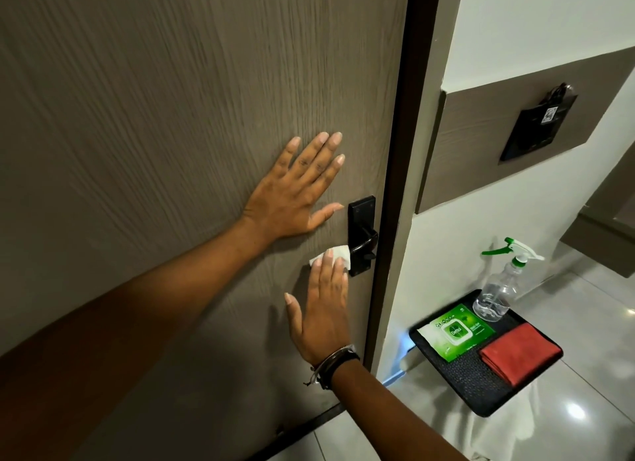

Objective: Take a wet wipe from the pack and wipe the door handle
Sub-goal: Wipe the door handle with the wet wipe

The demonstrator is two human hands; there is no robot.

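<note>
While the left hand (292, 192) lies flat and open on the door (171, 117), the right hand (323, 306) pins one wet wipe (338, 254) under extended fingers, seemingly touching the door handle (362, 235). Better to wrap the lever fully. One pack (455, 331), one spray bottle (498, 288), one red cloth (520, 352) sit on the tray (481, 388).

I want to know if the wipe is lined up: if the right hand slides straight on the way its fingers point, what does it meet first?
Probably the handle; the wipe under the right hand already borders its black plate.
</note>
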